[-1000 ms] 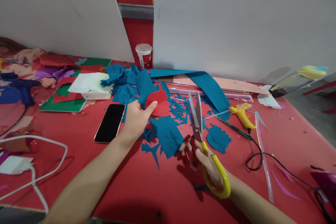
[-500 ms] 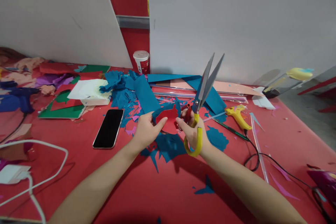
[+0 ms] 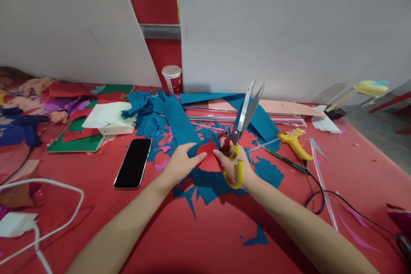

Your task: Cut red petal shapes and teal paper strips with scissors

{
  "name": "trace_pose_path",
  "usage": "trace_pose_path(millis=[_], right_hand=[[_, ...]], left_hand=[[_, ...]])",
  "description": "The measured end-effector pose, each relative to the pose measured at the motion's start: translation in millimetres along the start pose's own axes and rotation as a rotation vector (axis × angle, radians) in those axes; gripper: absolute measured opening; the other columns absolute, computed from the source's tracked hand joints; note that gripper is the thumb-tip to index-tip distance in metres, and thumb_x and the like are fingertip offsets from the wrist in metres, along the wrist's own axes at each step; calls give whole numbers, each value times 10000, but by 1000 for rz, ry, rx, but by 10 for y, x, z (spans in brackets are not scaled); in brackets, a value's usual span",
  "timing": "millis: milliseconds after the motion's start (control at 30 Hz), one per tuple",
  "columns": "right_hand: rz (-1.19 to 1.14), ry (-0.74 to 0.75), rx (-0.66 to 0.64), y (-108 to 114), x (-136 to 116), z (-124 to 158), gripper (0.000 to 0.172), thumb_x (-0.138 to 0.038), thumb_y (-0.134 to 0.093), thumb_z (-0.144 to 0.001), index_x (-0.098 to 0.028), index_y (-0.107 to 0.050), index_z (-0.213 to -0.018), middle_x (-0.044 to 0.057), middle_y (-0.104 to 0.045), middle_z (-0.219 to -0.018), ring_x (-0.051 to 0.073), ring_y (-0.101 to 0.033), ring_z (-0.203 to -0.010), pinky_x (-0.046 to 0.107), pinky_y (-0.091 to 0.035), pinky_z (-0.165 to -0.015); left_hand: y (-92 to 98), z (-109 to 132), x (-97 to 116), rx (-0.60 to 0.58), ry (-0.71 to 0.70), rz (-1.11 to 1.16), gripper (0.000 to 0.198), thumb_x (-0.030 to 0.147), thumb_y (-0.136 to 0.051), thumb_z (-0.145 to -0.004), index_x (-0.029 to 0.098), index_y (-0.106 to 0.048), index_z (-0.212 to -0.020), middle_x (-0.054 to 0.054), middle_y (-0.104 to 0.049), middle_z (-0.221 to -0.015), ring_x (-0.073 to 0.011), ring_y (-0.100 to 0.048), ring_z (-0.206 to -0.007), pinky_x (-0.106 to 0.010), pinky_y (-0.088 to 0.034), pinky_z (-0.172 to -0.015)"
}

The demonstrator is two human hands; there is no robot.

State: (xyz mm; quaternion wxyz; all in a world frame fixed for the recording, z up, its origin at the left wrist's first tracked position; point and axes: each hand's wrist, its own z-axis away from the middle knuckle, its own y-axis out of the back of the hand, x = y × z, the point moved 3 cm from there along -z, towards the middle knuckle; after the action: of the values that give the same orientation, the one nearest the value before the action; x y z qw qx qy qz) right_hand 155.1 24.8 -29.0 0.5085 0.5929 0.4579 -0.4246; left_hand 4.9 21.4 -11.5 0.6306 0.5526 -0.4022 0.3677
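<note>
Between my hands is a red paper cutout [image 3: 209, 162] with a small pointed tab at its top, lying against a piece of dark teal paper [image 3: 196, 150]. My left hand [image 3: 181, 163] is closed on the left side of both, thumb over the red piece. My right hand [image 3: 233, 163] pinches the right side with thumb and fingers. Hooked in that same hand are scissors [image 3: 244, 120] with yellow handles, their blades slightly apart and pointing up and away. A small dark red item [image 3: 225, 140] shows at the right fingers; its kind is unclear.
Teal scraps [image 3: 207, 186] lie beneath my hands. A phone [image 3: 133, 163] is to the left, a yellow glue gun [image 3: 295, 143] with its cord to the right. A lidded cup [image 3: 172, 78] stands by the white panel [image 3: 289, 30]. A white cable [image 3: 72, 186] loops at left.
The scissors' tips have dipped lower and a little left. Both hands still hold the red and teal papers, with the red piece turned slightly. The whole view has shifted a little.
</note>
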Motion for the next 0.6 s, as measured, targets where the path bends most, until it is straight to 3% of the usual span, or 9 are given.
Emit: trace_pose_path(millis=[100, 267, 433, 600], right_hand=[[46, 27, -8, -3, 27, 36, 151, -265, -529, -635, -206, -399, -683, -16, -436, -655, 135, -457, -587, 303, -410, -605], [84, 58, -83, 9, 29, 71, 140, -255, -534, -643, -203, -409, -678, -19, -440, -648, 125, -446, -568, 280, -399, -576], [118, -28, -244, 114, 19, 149, 166, -315, -544, -708, -189, -441, -673, -37, -395, -595, 100, -384, -519, 232, -350, -485], [100, -85, -364, 320, 54, 287, 231, -393, -520, -739, -179, -468, -669, -36, -351, -595, 82, -321, -487, 204, -293, -416]], left_hand=[[72, -19, 5, 19, 9, -91, 294, 394, -645, -589, 160, -626, -766, -81, -657, -842, -248, -583, -846, -322, -441, -715], [31, -14, 17, -99, -96, -166, 222, 379, -589, -631, 163, -590, -578, 0, -588, -583, -170, -535, -604, -264, -398, -563], [96, -40, 29, -94, -131, -219, 222, 369, -589, -639, 153, -596, -589, 5, -568, -575, -158, -515, -588, -260, -387, -567], [331, -80, 66, -17, -88, -158, 233, 380, -615, -626, 155, -636, -682, -28, -625, -674, -207, -563, -687, -290, -418, -627]])
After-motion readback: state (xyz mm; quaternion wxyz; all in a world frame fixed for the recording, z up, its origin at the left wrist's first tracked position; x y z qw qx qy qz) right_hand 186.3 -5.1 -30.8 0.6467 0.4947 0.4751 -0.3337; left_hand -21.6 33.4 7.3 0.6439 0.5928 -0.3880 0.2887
